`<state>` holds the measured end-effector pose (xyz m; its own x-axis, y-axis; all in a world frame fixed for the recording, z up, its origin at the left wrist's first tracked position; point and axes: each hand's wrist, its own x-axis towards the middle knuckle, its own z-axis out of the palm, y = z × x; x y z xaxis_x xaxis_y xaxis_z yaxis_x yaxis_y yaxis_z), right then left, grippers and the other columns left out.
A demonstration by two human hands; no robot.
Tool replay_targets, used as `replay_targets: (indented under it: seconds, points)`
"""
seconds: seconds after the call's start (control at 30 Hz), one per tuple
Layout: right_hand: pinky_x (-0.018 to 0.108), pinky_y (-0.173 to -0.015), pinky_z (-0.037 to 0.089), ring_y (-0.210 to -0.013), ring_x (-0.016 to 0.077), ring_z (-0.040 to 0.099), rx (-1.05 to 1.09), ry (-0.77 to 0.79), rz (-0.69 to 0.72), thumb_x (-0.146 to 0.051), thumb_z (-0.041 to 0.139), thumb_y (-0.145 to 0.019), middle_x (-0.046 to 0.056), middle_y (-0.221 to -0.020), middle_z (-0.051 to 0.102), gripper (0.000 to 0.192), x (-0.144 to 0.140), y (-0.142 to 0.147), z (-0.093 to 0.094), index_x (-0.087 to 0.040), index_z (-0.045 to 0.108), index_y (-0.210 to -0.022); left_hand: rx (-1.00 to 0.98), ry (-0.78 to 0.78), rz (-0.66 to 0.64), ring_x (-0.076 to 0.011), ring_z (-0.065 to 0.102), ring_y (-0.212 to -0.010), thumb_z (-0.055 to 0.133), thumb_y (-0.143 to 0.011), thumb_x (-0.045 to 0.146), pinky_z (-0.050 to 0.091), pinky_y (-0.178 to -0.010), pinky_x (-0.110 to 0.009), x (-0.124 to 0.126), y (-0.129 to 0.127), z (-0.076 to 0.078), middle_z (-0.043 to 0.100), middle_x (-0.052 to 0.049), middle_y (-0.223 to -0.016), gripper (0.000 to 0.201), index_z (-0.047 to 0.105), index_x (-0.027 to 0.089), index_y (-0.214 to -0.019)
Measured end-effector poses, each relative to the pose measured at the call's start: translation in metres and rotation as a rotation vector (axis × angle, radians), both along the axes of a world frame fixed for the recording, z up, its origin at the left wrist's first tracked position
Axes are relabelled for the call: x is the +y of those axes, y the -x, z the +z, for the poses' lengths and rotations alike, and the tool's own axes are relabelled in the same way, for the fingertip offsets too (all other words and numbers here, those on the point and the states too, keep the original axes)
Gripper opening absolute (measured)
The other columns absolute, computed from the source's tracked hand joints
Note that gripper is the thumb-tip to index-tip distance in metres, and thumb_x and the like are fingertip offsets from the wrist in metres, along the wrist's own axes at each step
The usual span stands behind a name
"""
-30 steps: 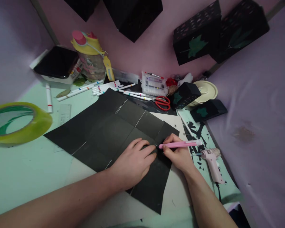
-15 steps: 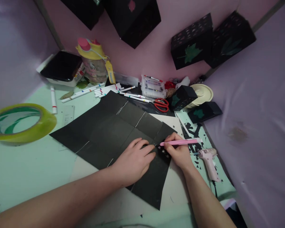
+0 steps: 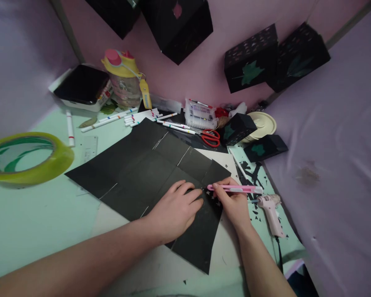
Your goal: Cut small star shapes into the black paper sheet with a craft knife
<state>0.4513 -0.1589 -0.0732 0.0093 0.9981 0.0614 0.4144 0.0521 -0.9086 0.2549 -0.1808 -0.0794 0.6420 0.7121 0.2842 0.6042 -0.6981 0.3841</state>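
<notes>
While pinned under left hand [image 3: 174, 210], black paper [image 3: 136, 165], right hand [image 3: 233, 202] alongside.

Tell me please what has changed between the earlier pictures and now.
The right hand keeps its grip on the pink craft knife, but the knife has tilted from slightly raised at its far end to nearly level, and small star-shaped holes now show in the black paper beside its tip. The left hand still presses flat on the paper. The glue gun, scissors and tape roll stayed in place.
</notes>
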Motion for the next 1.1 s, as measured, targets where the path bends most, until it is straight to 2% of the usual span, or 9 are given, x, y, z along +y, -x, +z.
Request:
replay_targets:
  seconds: [0.3, 0.57, 0.9, 1.1]
  points:
    - [0.024, -0.053, 0.039, -0.057, 0.0137, 0.052, -0.033, 0.045, 0.032, -0.027, 0.061, -0.086, -0.001, -0.062, 0.06, 0.018, 0.0008, -0.0061, 0.0016, -0.02, 0.061, -0.069, -0.007, 0.025, -0.001, -0.0243, 0.045, -0.118, 0.051, -0.089, 0.017, 0.029, -0.11, -0.045, 0.0008, 0.0002, -0.0035, 0.06, -0.003, -0.122, 0.025, 0.061, 0.02, -0.112]
    - [0.023, -0.051, 0.038, -0.055, 0.0121, 0.049, -0.024, 0.076, 0.027, -0.027, 0.062, -0.084, -0.002, -0.061, 0.06, 0.021, 0.0026, -0.0027, 0.0027, -0.019, 0.058, -0.065, 0.004, 0.017, -0.003, -0.023, 0.044, -0.118, 0.053, -0.088, 0.018, 0.027, -0.111, -0.043, 0.0001, 0.0, -0.0052, 0.059, -0.002, -0.122, 0.025, 0.061, 0.02, -0.112]
    - [0.022, -0.05, 0.037, -0.054, 0.0111, 0.049, -0.028, 0.073, 0.019, -0.028, 0.063, -0.084, -0.003, -0.059, 0.059, 0.023, 0.0035, -0.0031, 0.0001, -0.019, 0.057, -0.064, 0.003, 0.014, 0.001, -0.0224, 0.044, -0.118, 0.052, -0.089, 0.018, 0.028, -0.111, -0.042, 0.0016, -0.0008, -0.0053, 0.06, -0.001, -0.121, 0.024, 0.061, 0.02, -0.111]
    - [0.022, -0.053, 0.041, -0.056, 0.0117, 0.054, -0.03, 0.059, 0.021, -0.029, 0.063, -0.085, -0.002, -0.061, 0.061, 0.018, 0.0038, -0.0028, -0.0014, -0.019, 0.061, -0.07, 0.001, 0.006, 0.003, -0.0224, 0.045, -0.117, 0.053, -0.088, 0.018, 0.028, -0.11, -0.042, 0.001, -0.0002, -0.0053, 0.06, -0.002, -0.12, 0.023, 0.062, 0.02, -0.11]
